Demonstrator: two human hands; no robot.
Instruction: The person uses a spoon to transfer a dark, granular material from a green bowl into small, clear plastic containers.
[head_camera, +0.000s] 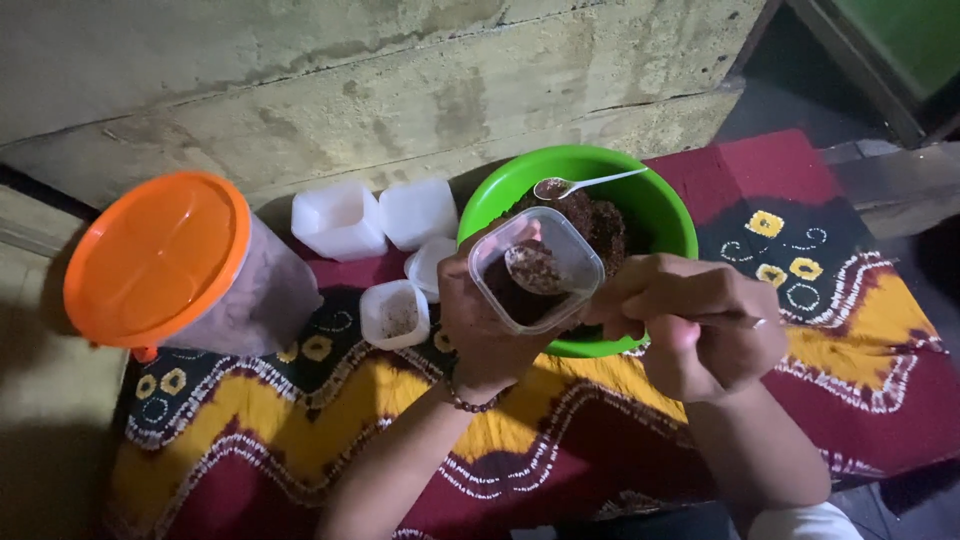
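Clear square plastic cup (536, 268) in left hand (480, 325); metal spoon (535, 268) inside.

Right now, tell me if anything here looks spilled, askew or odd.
Nothing is spilled. The orange-lidded jar lies tilted on the patterned cloth. A white spoon rests loose in the green bowl.

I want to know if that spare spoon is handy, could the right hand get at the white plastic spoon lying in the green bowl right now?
Probably not straight away. The right hand already grips a metal spoon dipped in the small clear container, which the left hand holds between it and the white plastic spoon at the green bowl's far side.
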